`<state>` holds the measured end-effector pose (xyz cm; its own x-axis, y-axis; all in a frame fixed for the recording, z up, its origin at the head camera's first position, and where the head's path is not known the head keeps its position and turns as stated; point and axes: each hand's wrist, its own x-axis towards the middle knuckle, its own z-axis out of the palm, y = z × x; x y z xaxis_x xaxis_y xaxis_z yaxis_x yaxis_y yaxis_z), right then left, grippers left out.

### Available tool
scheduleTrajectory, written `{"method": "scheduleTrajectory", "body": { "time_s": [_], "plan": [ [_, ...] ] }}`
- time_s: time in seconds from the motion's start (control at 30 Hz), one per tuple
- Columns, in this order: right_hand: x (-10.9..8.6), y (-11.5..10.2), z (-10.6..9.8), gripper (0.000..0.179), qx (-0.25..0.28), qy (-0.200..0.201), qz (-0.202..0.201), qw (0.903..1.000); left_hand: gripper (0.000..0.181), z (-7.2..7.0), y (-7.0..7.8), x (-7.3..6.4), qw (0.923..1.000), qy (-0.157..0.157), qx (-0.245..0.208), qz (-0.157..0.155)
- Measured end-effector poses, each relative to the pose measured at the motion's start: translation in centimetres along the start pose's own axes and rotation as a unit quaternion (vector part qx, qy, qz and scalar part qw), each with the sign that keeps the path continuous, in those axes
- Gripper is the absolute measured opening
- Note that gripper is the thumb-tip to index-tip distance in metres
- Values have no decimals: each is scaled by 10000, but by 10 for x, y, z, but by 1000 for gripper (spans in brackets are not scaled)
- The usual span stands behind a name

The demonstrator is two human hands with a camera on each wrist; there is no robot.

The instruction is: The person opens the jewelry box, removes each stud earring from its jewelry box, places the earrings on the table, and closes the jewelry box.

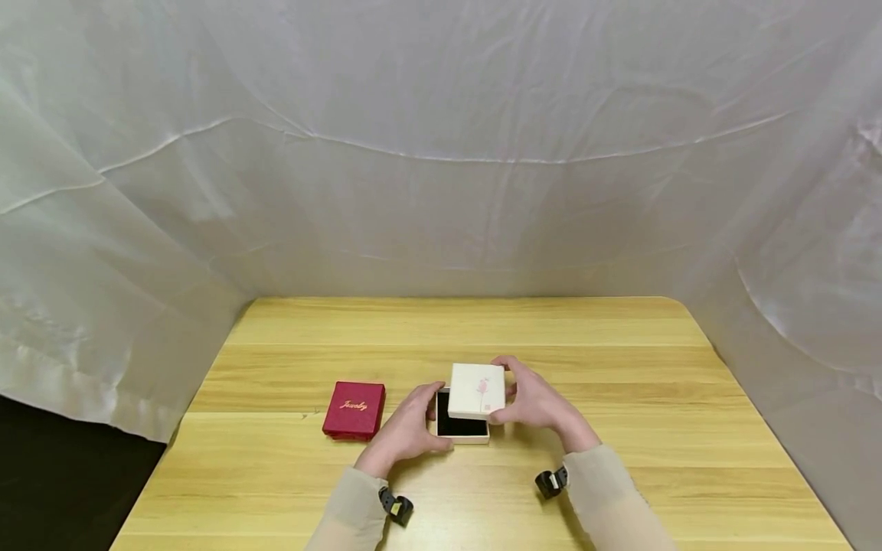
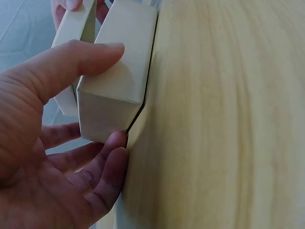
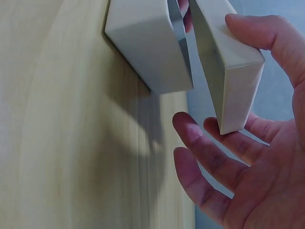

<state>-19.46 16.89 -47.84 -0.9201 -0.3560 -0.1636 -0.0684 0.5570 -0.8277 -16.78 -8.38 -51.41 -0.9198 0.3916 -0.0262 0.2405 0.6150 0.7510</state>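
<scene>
A small white box base (image 1: 472, 439) with a black lining (image 1: 460, 425) stands on the wooden table. My left hand (image 1: 411, 425) grips it from the left, thumb along the near wall and fingers round the side. Over its upper right part is the white lid (image 1: 470, 383), printed with a pink flower. Thumb and fingers of my right hand (image 1: 537, 398) hold that lid by its right side. Seen from the right wrist, the lid (image 3: 238, 71) is tilted, with a gap between it and the box base (image 3: 143, 52).
To the left of my left hand, a dark red box (image 1: 354, 409) with gold "Jewelry" lettering lies on the table (image 1: 620, 352). Pale cloth (image 1: 441, 214) hangs behind the table and at both sides. Each wrist wears a small black camera.
</scene>
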Motion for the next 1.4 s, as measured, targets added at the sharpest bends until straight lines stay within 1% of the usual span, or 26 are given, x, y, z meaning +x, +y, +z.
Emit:
{"method": "scheduleTrajectory", "body": {
  "time_s": [0.3,0.47,0.6,0.83,1.03,1.2,1.4],
  "plan": [
    [7,6,-10,99,-11,247,94,9996,97,-1,0,0,9999,29,98,78],
    [16,10,-18,100,26,381,86,9992,97,-1,0,2,9998,43,172,100],
    [24,13,-25,100,-46,525,155,9985,97,-1,0,3,9997,34,232,99],
    [34,16,-31,105,-71,674,334,9971,96,-1,-1,2,9998,29,166,134],
    [42,13,-33,104,-90,766,424,9961,96,-1,-3,1,9998,55,157,112],
    [51,14,-35,103,-264,743,421,9960,95,-1,-5,1,9998,62,172,121],
    [60,25,-38,98,-664,689,438,9944,93,-1,-4,1,9997,77,145,156]
  ]
}}
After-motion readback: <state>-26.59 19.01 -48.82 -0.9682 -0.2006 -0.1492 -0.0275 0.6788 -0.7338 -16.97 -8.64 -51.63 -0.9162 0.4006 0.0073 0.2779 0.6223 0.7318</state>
